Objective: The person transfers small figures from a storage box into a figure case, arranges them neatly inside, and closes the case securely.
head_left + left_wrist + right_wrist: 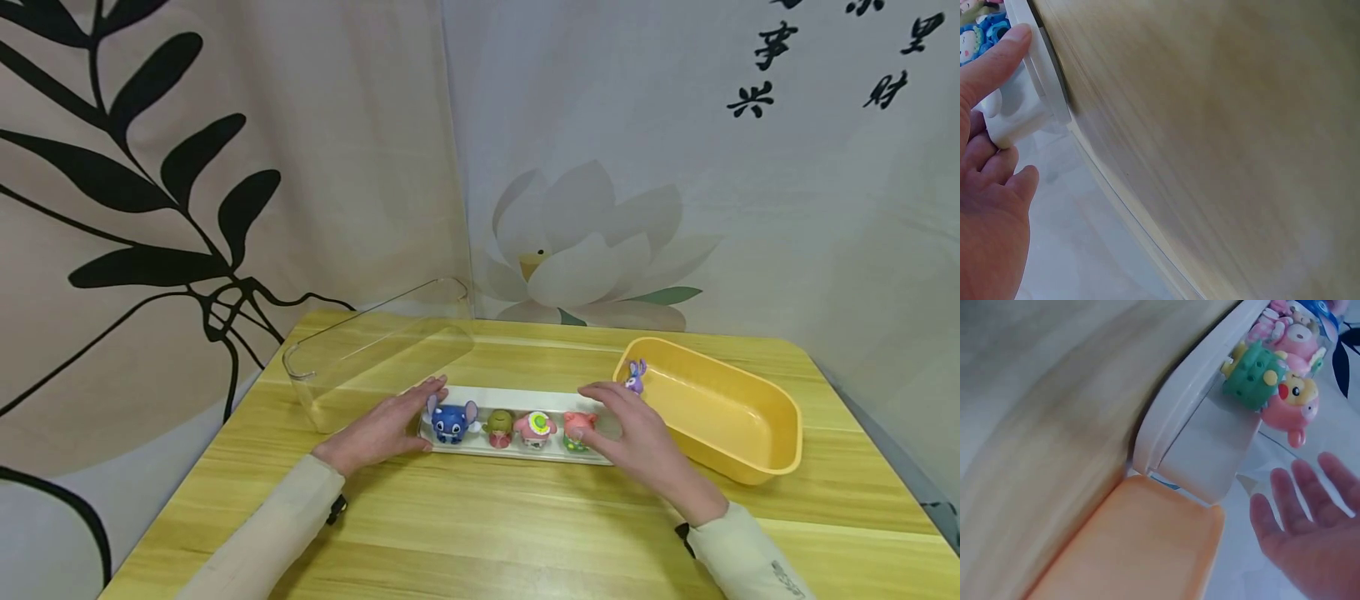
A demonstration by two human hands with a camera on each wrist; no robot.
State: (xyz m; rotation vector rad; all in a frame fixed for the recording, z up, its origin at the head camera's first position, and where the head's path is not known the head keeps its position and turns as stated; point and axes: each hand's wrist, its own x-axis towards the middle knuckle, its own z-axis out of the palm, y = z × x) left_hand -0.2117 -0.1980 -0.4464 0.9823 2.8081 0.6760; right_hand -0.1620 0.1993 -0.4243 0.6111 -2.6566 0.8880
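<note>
A long white display base [480, 448] lies on the table with a row of small figurines on it. From left to right stand a blue big-eared figurine [450, 423], an olive-hooded figurine [499, 427], a pink figurine with a yellow-green swirl [536, 427] and a pink-and-green figurine [577, 429]. My left hand [386, 429] holds the base's left end, thumb [1007, 53] on the near rim and fingers round the end. My right hand [637, 437] hovers by the right end, beside the pink-and-green figurine; in the right wrist view its fingers [1300, 500] are spread and hold nothing.
A yellow plastic basin [750, 450] stands at the right, close to the base's right end, with a purple rabbit figurine [635, 377] at its left inside. A clear plastic cover [390, 350] stands behind my left hand. Curtains hang behind the wooden table [450, 533].
</note>
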